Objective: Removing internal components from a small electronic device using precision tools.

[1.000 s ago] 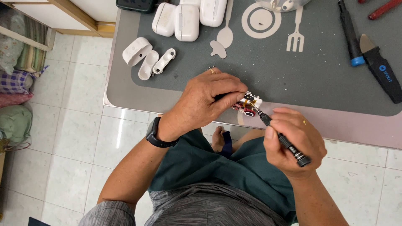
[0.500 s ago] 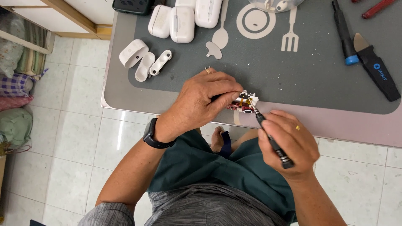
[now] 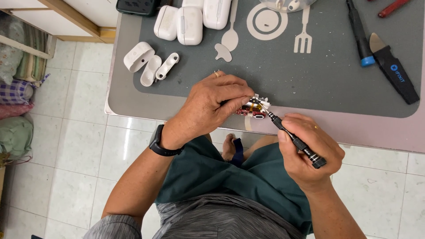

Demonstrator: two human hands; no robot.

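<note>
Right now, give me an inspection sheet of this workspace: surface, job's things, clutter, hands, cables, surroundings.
Surface: grey mat with pale cutlery shapes, on a table.
Job's things: small red and gold electronic part at the table's near edge; thin black screwdriver, tip on the part.
Clutter: white earbud cases; opened white shell pieces; blue-tipped driver; black-handled pry tool.
Hands: left hand pinches the part; right hand grips the screwdriver.
Cables: nothing seen.
Surroundings: pale tiled floor; folded cloth at the left; wooden frame.
</note>
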